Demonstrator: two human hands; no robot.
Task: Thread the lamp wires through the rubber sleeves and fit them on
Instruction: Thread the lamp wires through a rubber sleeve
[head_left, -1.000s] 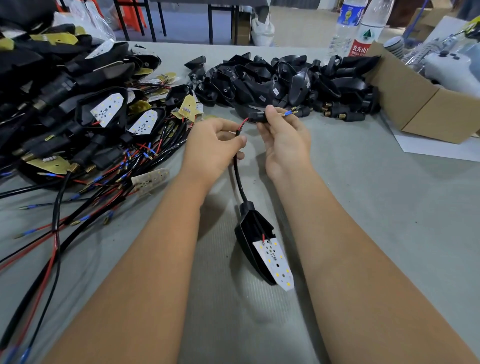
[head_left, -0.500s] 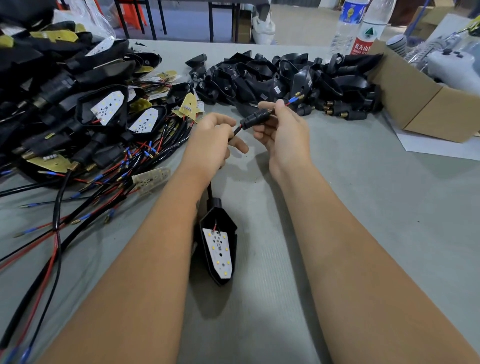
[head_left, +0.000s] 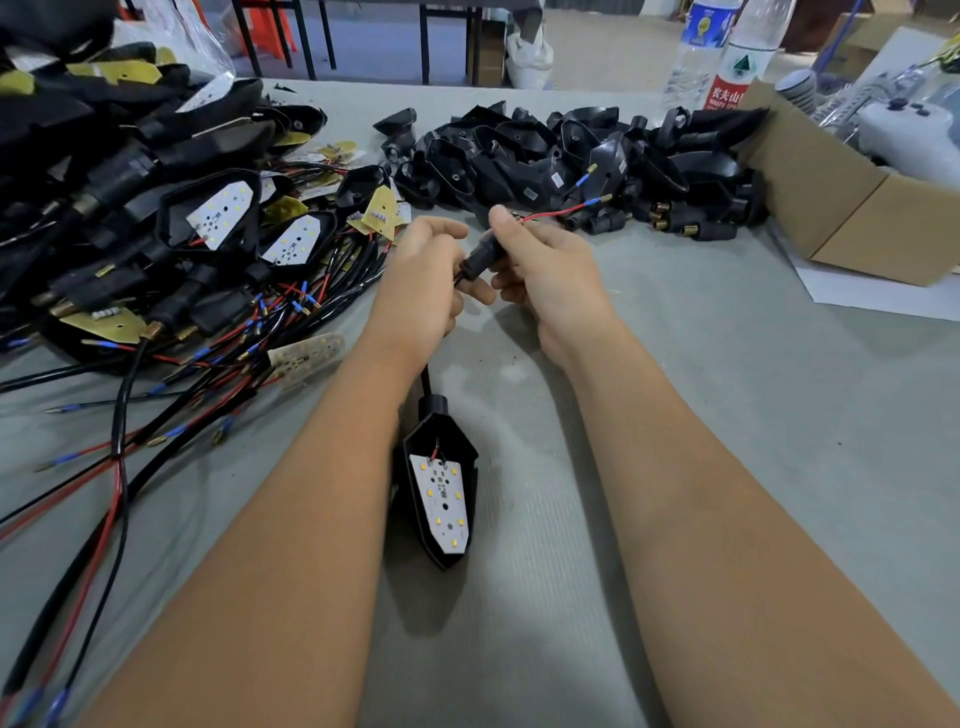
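While both forearms reached out over the grey table (head_left: 727, 415), the right hand (head_left: 550, 270) gripped a black rubber sleeve (head_left: 480, 258), thumb on top and fingers curled beneath it. The left hand (head_left: 426, 280) was closed round the black cable just where it entered the sleeve's lower end. Red and black wires (head_left: 558, 210) with blue-collared tips stuck out of the sleeve's far end, past the right thumb. From under the left hand the cable ran down to a black lamp housing (head_left: 439, 493), which lay on the table between the forearms with its white LED board facing up. To the left sat a heap of wired lamps (head_left: 171, 234); beyond the hands lay a pile of empty black housings (head_left: 571, 150), with a cardboard box (head_left: 841, 208) at right.
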